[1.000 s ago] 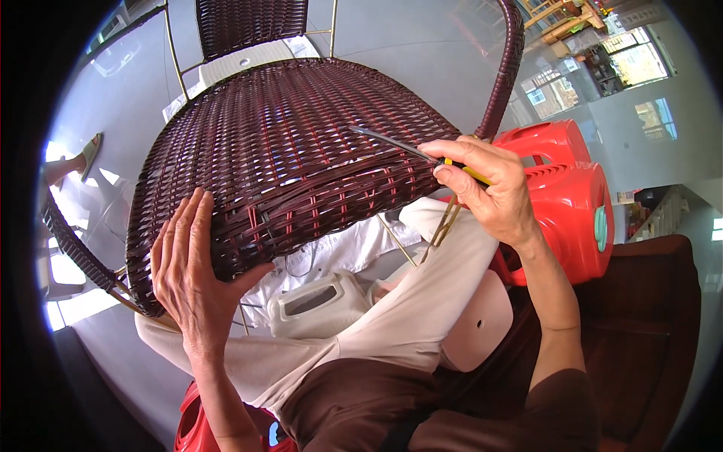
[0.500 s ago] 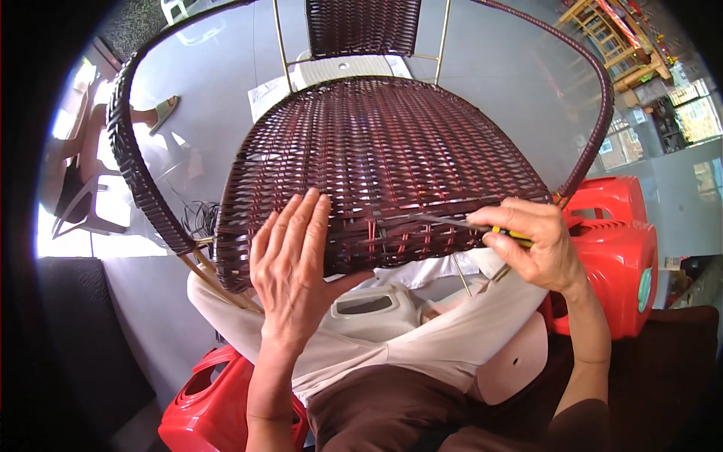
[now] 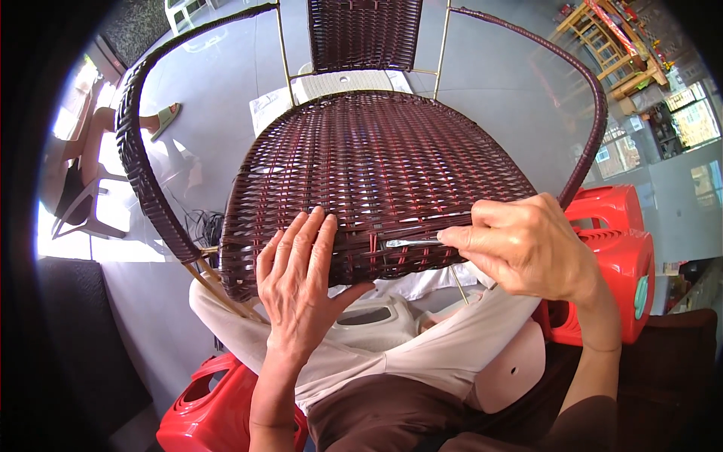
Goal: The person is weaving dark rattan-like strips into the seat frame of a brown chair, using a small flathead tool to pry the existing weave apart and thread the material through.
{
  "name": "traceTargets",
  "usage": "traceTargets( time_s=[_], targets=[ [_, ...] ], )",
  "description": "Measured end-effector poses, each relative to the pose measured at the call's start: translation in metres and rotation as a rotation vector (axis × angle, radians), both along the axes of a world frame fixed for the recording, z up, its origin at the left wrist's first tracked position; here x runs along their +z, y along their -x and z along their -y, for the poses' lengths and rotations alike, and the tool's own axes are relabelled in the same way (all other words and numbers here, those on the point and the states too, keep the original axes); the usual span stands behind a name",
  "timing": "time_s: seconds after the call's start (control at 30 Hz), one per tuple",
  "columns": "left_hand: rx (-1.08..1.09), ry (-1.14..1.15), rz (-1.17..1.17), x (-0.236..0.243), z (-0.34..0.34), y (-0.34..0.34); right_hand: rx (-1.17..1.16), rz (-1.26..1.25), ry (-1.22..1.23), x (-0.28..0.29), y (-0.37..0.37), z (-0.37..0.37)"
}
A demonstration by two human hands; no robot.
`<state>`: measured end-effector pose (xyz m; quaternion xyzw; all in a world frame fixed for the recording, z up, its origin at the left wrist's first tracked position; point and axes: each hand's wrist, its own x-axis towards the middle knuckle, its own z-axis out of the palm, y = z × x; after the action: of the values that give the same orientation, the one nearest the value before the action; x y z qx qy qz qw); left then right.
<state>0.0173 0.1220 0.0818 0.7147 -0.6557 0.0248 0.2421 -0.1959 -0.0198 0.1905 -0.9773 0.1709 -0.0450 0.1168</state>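
A dark brown woven wicker chair seat (image 3: 392, 166) lies across my lap, its straight edge toward me. My left hand (image 3: 297, 275) rests on that near edge at left of centre, fingers stretched flat over the weave and thumb out along the rim. My right hand (image 3: 520, 245) is closed on a screwdriver (image 3: 413, 242); only its flat metal blade shows, and the grip is hidden in the fist. The blade points left and lies against the strands near the seat's front edge. Some red strands (image 3: 374, 241) show beside the tip.
The chair's wrapped arm hoops (image 3: 595, 83) curve out on both sides, and a woven backrest (image 3: 365, 34) stands beyond. Red plastic stools (image 3: 614, 260) flank me. A pale stool (image 3: 369, 320) sits between my legs. At far left is another person's sandalled foot (image 3: 162, 120).
My right hand has turned over and closed round the screwdriver, hiding its yellow and black handle. The blade has shifted along the near edge. The seat has moved slightly lower in view.
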Motion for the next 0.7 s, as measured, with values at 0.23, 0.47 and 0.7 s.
traceTargets(
  time_s=[0.23,0.47,0.7],
  targets=[
    [-0.017,-0.012,0.014,0.005,-0.003,0.000,0.094,-0.180,0.168,0.022,-0.017,-0.009],
    [-0.017,-0.028,-0.018,0.004,-0.005,0.000,0.148,-0.163,0.161,0.025,-0.023,-0.007],
    [-0.016,0.002,-0.005,0.003,-0.006,0.001,0.062,-0.231,-0.103,-0.013,-0.008,0.006]
  ],
)
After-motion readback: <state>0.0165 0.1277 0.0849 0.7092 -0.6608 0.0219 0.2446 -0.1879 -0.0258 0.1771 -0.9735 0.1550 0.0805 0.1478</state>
